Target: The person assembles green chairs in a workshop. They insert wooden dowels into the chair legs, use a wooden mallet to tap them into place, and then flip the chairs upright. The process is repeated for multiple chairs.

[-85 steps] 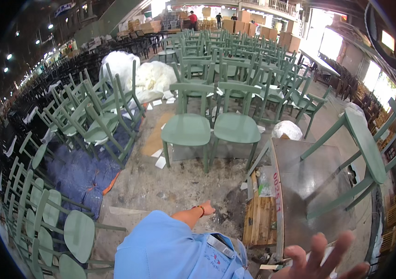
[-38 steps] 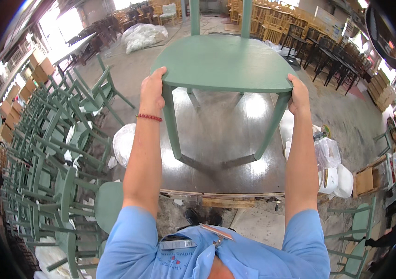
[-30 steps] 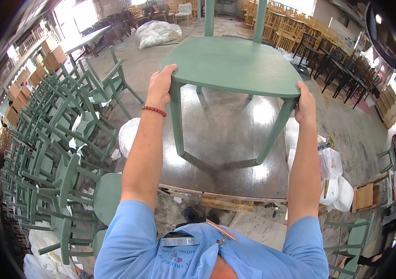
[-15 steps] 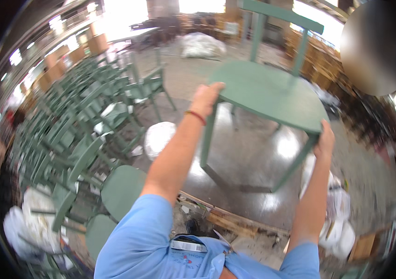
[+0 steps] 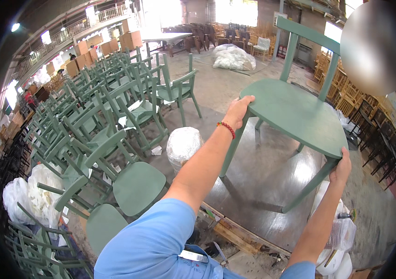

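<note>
A green wooden chair (image 5: 295, 109) with a curved backrest is upright in front of me, its seat's front edge toward me. Its legs come down to a shiny grey tabletop (image 5: 249, 223); whether every foot touches it I cannot tell. My left hand (image 5: 238, 111), with a red bead bracelet at the wrist, grips the seat's left front corner, thumb on top. At the right front corner, my right hand (image 5: 341, 167) is closed around the edge and top of the leg. The fingers under the seat are partly hidden.
Many green chairs (image 5: 137, 186) crowd the left side. A wrapped roundish bundle (image 5: 184, 144) stands left of the tabletop. Wooden scraps (image 5: 239, 237) lie along its near edge, and plastic-wrapped items (image 5: 342, 235) sit at the right. A plastic heap (image 5: 234, 58) lies farther back.
My view has swung left and up, so the chair and surroundings appear farther right and lower. Both hands keep their hold on the seat corners.
</note>
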{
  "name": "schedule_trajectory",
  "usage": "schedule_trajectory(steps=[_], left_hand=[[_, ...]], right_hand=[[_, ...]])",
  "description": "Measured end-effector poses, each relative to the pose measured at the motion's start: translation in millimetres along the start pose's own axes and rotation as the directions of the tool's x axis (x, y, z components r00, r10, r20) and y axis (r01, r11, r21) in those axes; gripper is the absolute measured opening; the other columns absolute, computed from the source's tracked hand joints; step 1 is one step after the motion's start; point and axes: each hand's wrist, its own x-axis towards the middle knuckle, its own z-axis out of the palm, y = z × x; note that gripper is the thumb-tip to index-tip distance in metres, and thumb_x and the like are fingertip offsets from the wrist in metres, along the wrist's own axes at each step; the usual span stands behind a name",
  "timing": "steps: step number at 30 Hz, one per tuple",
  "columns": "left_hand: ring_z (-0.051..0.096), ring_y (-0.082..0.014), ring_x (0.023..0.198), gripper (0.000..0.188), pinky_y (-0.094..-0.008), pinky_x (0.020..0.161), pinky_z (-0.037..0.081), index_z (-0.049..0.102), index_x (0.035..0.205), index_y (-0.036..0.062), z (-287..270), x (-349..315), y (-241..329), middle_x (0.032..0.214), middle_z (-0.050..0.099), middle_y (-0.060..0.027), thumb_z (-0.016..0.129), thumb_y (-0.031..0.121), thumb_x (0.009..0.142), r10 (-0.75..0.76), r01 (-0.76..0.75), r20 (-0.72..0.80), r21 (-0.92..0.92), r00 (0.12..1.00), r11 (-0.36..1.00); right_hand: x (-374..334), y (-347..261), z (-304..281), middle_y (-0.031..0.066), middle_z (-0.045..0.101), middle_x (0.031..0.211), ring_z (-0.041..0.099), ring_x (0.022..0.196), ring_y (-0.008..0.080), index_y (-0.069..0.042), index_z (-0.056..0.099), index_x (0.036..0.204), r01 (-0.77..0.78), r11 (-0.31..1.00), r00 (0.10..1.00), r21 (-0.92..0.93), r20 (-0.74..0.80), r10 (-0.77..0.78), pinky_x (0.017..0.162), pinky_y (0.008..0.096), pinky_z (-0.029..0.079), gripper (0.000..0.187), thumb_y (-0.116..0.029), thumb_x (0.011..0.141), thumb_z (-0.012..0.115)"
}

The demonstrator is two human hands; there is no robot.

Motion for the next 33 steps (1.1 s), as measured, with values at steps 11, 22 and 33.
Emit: schedule_trajectory(steps=[11,22,33], left_hand=[[0.059,-0.0163,0.098,0.033,-0.0314,0.088,0.047,0.056,0.114,-0.0054,-31,-103,-13,0.104,0.064,-0.0087,0.064,0.018,0.091,0.238,-0.226,0.037,-0.205,0.970,0.952],[0.052,-0.0165,0.109,0.043,-0.0321,0.096,0.042,0.042,0.133,-0.0072,-89,-335,-74,0.123,0.055,-0.0091,0.047,0.020,0.101,0.128,-0.180,0.289,0.161,0.949,0.970],[0.045,-0.0310,0.131,0.077,-0.0431,0.113,0.033,0.044,0.140,-0.0008,50,-192,-44,0.138,0.050,-0.0199,0.032,0.063,0.098,-0.014,-0.025,0.501,0.070,0.865,0.997]], right_hand=[[-124,-40,-38,0.0153,0.060,0.123,0.058,0.111,0.0250,0.006,0.050,0.130,0.127,0.960,0.992,-0.250,0.023,-0.125,0.097,0.0361,0.044,0.051,-0.022,0.090,0.062],[-269,-283,246,0.0215,0.025,0.149,0.035,0.132,0.0352,-0.005,0.004,0.149,0.512,0.858,0.857,0.032,-0.081,-0.509,0.104,0.0531,0.039,0.098,-0.045,0.086,0.067],[-466,-286,24,0.0134,0.061,0.075,0.061,0.064,0.0265,-0.003,0.054,0.088,0.510,0.717,0.859,0.475,-0.234,-0.456,0.064,0.0381,0.053,0.039,-0.043,0.086,0.058]])
